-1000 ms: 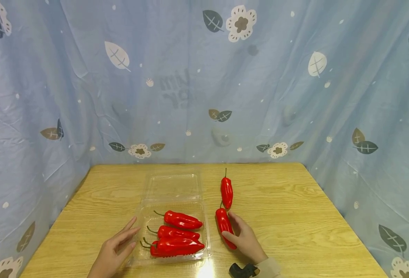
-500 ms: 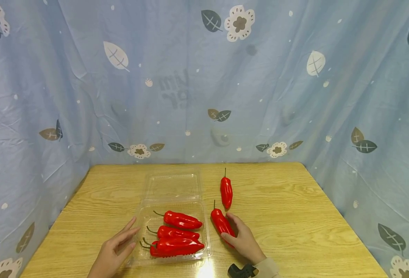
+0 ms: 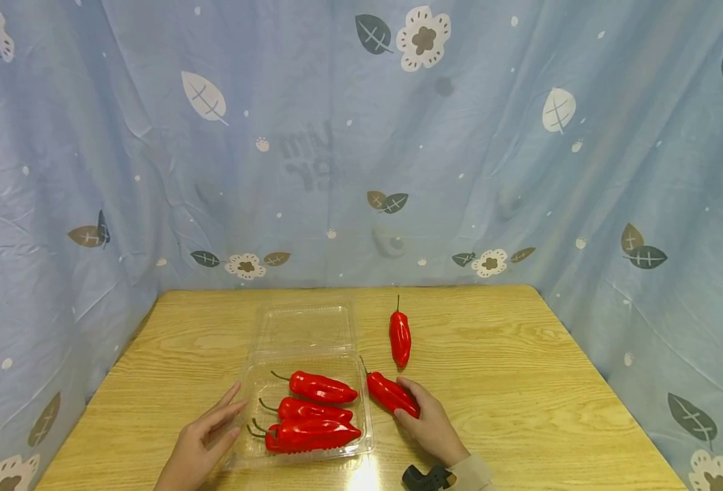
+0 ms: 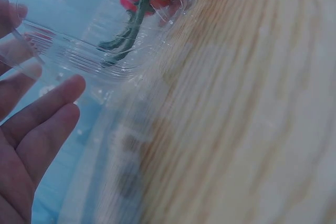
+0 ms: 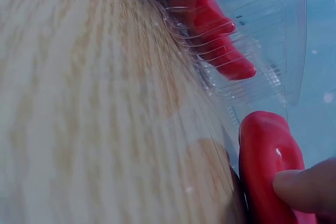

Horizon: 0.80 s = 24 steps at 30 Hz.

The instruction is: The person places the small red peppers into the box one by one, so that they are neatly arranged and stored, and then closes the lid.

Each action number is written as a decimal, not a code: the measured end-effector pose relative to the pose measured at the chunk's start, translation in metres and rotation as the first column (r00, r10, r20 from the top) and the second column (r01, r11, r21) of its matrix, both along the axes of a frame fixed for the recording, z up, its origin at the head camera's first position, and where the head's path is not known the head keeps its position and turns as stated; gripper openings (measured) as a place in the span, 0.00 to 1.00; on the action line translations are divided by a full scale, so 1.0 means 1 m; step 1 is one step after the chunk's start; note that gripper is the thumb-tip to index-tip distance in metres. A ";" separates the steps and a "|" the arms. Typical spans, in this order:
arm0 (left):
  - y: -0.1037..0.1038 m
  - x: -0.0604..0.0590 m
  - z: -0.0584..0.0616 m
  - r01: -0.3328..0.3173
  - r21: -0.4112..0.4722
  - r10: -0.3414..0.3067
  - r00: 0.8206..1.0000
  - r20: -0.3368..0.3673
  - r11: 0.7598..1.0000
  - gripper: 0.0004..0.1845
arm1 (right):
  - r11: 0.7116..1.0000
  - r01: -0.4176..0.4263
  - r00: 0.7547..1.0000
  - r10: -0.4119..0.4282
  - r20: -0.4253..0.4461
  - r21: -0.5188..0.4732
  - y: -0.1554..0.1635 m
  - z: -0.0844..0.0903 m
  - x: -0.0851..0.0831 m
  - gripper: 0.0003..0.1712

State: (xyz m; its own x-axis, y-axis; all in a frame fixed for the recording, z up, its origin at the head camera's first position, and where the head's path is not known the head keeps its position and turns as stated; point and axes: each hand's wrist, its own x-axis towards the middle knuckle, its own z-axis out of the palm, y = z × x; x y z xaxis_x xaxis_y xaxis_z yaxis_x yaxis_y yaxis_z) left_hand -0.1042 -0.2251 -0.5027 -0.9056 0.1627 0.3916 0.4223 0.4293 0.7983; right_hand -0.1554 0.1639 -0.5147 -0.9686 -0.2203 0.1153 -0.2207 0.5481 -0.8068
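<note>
A wooden table [image 3: 509, 382] fills the space in front of me, backed by a blue curtain [image 3: 312, 150] printed with leaves and flowers. On the table sits a clear plastic clamshell box [image 3: 305, 409], its lid [image 3: 305, 329] folded open and lying flat on the far side. Three red chili peppers [image 3: 312, 414] lie in the box's tray, stacked side by side with their long axes running left to right, stems toward my left.

My left hand [image 3: 200, 443] rests against the box's left wall, fingers straight and relaxed, holding nothing; the left wrist view shows the fingertips [image 4: 63, 90] right at the ribbed plastic edge [image 4: 89, 59], touching or nearly so.

My right hand [image 3: 430, 424] is just right of the box and grasps the pepper in my grip [image 3: 391, 394]: fingers curl over its blunt end, and the right wrist view shows a fingertip [image 5: 307, 187] pressing on its glossy skin [image 5: 268, 156]. This pepper lies slanted, stem pointing up and left toward the box's near right corner, fat end toward my palm. It sits just beside the tray's right wall, so the right hand is plainly the nearer one, and the tray lies to its left.

A fifth loose pepper [image 3: 400, 337] lies further back on the table, apart from my hand, its axis pointing away from me with the stem at the far end.
</note>
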 end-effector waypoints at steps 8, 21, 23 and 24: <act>0.000 0.000 0.002 -0.004 0.003 0.004 1.000 0.030 1.000 0.17 | 1.000 0.015 1.000 -0.015 -0.022 0.008 0.000 -0.002 0.000 0.28; 0.001 0.000 0.002 -0.002 0.001 0.002 1.000 0.024 1.000 0.17 | 0.997 0.080 0.994 -0.079 -0.075 0.014 -0.001 -0.001 0.000 0.26; 0.000 0.000 0.002 0.001 0.002 -0.001 1.000 0.020 1.000 0.17 | 0.996 0.088 0.994 -0.087 -0.073 0.007 -0.001 -0.002 0.000 0.26; 0.000 0.000 0.002 0.005 0.001 -0.005 1.000 0.017 1.000 0.18 | 0.996 0.089 0.993 -0.089 -0.074 0.007 -0.001 -0.003 0.000 0.26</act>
State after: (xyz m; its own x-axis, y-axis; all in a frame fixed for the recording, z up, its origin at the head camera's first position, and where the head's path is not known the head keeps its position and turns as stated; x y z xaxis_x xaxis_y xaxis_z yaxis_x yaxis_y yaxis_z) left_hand -0.1043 -0.2248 -0.5009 -0.9116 0.1664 0.3760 0.4103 0.4263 0.8062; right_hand -0.1558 0.1631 -0.5173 -0.9735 -0.1352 0.1845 -0.2288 0.5767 -0.7842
